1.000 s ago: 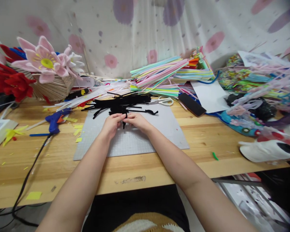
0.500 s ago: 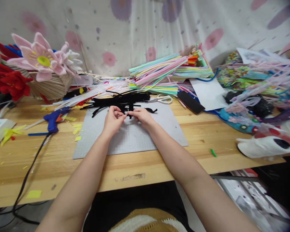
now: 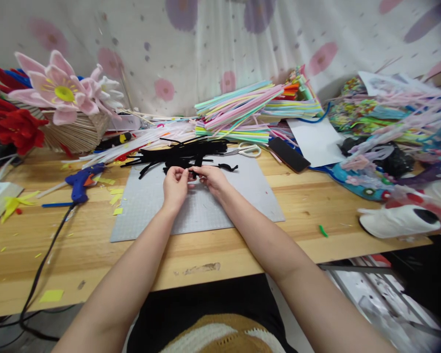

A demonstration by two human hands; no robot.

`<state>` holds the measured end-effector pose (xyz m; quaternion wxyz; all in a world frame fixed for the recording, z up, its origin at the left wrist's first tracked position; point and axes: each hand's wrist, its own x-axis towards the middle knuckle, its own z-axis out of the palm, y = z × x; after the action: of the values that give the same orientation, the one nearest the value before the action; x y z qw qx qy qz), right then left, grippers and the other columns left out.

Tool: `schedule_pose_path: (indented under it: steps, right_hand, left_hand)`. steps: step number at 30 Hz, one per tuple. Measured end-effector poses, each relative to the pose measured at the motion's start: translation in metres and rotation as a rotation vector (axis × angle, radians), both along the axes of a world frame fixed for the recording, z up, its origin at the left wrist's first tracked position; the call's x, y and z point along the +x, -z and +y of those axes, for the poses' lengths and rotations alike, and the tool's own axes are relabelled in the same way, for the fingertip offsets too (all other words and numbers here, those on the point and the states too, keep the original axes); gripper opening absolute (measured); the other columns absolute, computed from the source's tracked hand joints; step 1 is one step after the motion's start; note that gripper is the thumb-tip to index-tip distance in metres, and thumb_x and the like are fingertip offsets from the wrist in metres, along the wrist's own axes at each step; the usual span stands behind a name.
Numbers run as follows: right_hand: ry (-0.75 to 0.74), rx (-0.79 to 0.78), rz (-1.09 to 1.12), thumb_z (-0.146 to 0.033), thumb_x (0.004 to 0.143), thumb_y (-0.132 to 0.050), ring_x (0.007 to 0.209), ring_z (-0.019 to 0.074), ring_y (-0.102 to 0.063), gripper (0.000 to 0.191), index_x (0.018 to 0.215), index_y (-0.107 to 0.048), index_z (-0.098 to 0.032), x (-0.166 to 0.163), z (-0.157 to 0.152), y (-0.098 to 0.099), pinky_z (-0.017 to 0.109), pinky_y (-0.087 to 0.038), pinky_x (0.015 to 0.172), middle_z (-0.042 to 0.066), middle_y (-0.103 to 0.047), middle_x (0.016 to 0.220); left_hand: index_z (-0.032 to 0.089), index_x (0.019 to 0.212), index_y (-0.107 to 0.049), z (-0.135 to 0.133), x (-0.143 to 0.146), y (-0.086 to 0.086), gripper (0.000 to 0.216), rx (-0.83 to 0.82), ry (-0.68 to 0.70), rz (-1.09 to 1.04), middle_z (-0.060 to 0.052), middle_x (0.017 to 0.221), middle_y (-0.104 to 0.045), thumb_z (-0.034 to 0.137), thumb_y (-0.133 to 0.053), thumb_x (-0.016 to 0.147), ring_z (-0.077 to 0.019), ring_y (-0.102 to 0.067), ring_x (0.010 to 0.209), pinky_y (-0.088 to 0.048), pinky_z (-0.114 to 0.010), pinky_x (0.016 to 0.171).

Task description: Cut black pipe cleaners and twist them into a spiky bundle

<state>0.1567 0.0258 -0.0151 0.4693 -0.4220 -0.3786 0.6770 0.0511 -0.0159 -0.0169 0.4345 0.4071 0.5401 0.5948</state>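
Over the grey cutting mat (image 3: pixel 206 215), my left hand (image 3: pixel 176 185) and my right hand (image 3: pixel 211 177) meet with fingertips pinched close together. Between them is a small piece of black pipe cleaner (image 3: pixel 198 161), part of it sticking up past the fingers. Its lower end is mostly hidden by my fingertips. Just beyond my hands lies a bundle of black pipe cleaners (image 3: pixel 183 149). A short curled black piece (image 3: pixel 228 167) rests to the right of my right hand.
Scissors (image 3: pixel 248 149) and a dark phone (image 3: pixel 288 154) lie behind the mat. A blue glue gun (image 3: pixel 81 182) with its cord is on the left. Pastel pipe cleaners (image 3: pixel 238 108) are piled at the back. A fuzzy pink flower (image 3: pixel 61 90) stands back left, a white object (image 3: pixel 399 221) at right.
My left hand has moved slightly right and turned, bringing its fingertips up against those of my right hand. The black piece stays between them.
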Motion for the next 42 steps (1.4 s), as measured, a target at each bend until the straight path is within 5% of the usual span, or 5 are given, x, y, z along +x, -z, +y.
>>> schedule_pose_path:
  steps: [9, 21, 29, 35, 42]
  right_hand:
    - [-0.078, 0.028, 0.000, -0.024, 0.056, -0.072, 0.050, 0.0050, -0.039, 0.015, 0.063, -0.064, -0.013, 0.001, 0.001, 0.000, 0.021, -0.024, 0.048, -0.004, -0.052, 0.054]
    - [-0.291, -0.148, 0.069, -0.018, 0.070, -0.063, 0.047, 0.0044, -0.043, 0.010, 0.077, -0.069, -0.013, 0.010, -0.001, -0.010, 0.020, -0.028, 0.047, -0.003, -0.053, 0.050]
    - [-0.257, -0.057, 0.091, -0.025, 0.066, -0.069, 0.048, 0.0041, -0.039, 0.017, 0.076, -0.068, -0.012, 0.013, 0.000, -0.007, 0.020, -0.028, 0.046, -0.004, -0.050, 0.051]
    - [-0.184, 0.093, -0.027, -0.033, 0.056, -0.074, 0.044, 0.0034, -0.033, 0.025, 0.063, -0.064, -0.011, 0.012, 0.000, -0.005, 0.021, -0.021, 0.044, -0.006, -0.046, 0.045]
    - [-0.145, 0.042, -0.027, -0.031, 0.054, -0.075, 0.042, 0.0036, -0.035, 0.025, 0.053, -0.058, -0.013, 0.008, -0.002, -0.009, 0.021, -0.023, 0.043, -0.005, -0.045, 0.043]
  left_hand:
    - [0.012, 0.071, -0.054, -0.004, 0.000, -0.015, 0.015, -0.220, 0.140, -0.375, -0.001, 0.069, -0.062, 0.022, -0.063, 0.076, -0.0113, -0.066, 0.067, -0.053, -0.019, 0.058]
    - [0.008, 0.067, -0.063, -0.002, -0.003, -0.015, 0.018, -0.367, 0.246, -0.467, -0.002, 0.059, -0.061, 0.016, -0.056, 0.082, -0.0024, -0.055, 0.049, -0.048, -0.010, 0.051]
    - [0.009, 0.064, -0.062, -0.005, 0.003, -0.014, 0.013, -0.245, 0.090, -0.247, -0.002, 0.056, -0.061, 0.018, -0.065, 0.073, -0.0057, -0.055, 0.047, -0.046, -0.017, 0.048]
    - [0.008, 0.072, -0.065, -0.007, -0.004, -0.017, 0.015, -0.308, 0.271, -0.256, -0.004, 0.060, -0.063, 0.023, -0.066, 0.072, -0.0078, -0.058, 0.051, -0.047, -0.018, 0.047]
    - [0.011, 0.079, -0.063, -0.007, -0.004, -0.013, 0.021, -0.239, 0.281, -0.164, -0.008, 0.075, -0.068, 0.031, -0.066, 0.073, -0.0135, -0.066, 0.063, -0.051, -0.020, 0.050]
